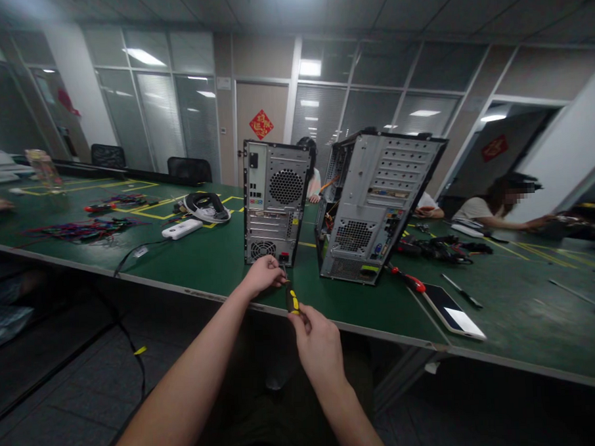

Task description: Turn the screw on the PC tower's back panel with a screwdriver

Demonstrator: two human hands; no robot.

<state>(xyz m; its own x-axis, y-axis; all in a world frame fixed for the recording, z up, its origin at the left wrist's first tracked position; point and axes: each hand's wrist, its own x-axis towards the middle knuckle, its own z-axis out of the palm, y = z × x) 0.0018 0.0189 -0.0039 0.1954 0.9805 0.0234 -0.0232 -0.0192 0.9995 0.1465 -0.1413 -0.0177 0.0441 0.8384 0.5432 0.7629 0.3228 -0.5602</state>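
A screwdriver (293, 301) with a black and yellow handle is in my right hand (320, 340), whose fingers close round the handle's lower end. Its thin shaft points up toward the lower back of a computer case (272, 214). My left hand (266, 275) is pinched at the shaft, just below the case's bottom edge. The tip is too small to make out. That case stands upright, its fan grilles and ports facing me. To its right stands a larger, open-sided computer case (375, 200), slightly turned.
On the left lie bundled cables (88, 230), a white power strip (182, 229) and a white-and-black headset-like object (205, 207). On the right are black cables (439, 248), a phone (454, 311), red-handled pliers (414, 282) and another screwdriver (462, 291). Other people sit around the green table (215, 266).
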